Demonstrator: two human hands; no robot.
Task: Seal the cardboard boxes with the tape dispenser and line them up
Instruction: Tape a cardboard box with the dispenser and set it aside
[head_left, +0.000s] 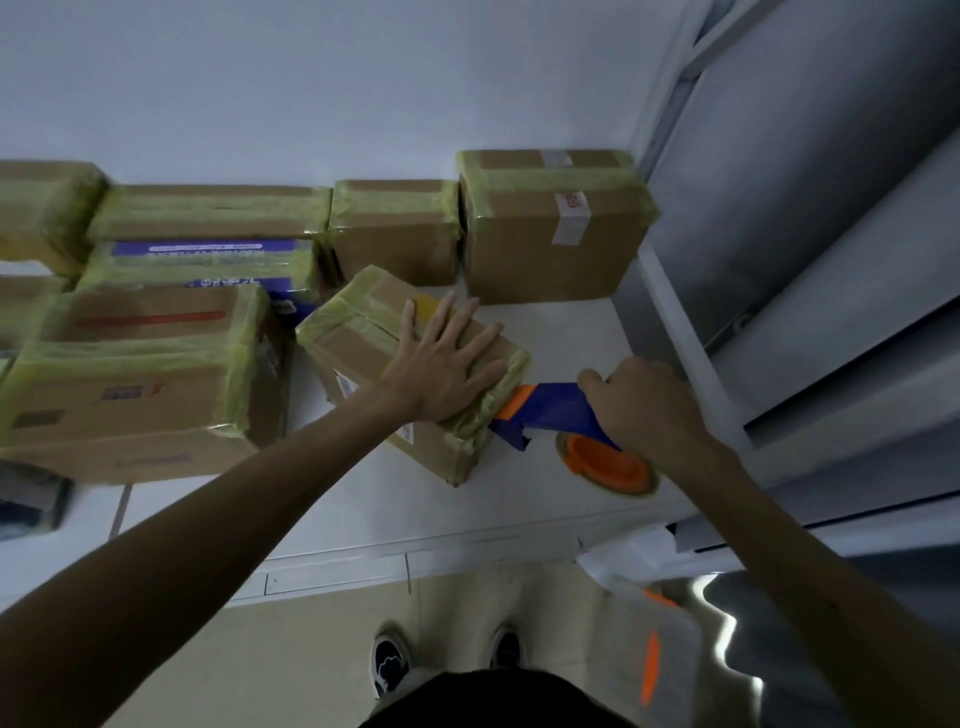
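Note:
A small cardboard box (358, 343) wrapped in yellowish tape lies slanted on the white table (545, 338). My left hand (441, 364) presses flat on its top with fingers spread. My right hand (644, 405) grips the handle of the blue and orange tape dispenser (550, 410), whose nose touches the box's right edge. The orange tape roll (608, 467) hangs below my right hand. Taped boxes stand behind: a large one (550, 234) at the right and a smaller one (395, 228) to its left.
Several more taped boxes crowd the left side, the biggest (135, 379) at the front left. A grey metal cabinet (805, 260) rises at the right. A clear plastic bin with orange clips (649, 660) sits on the floor by my feet.

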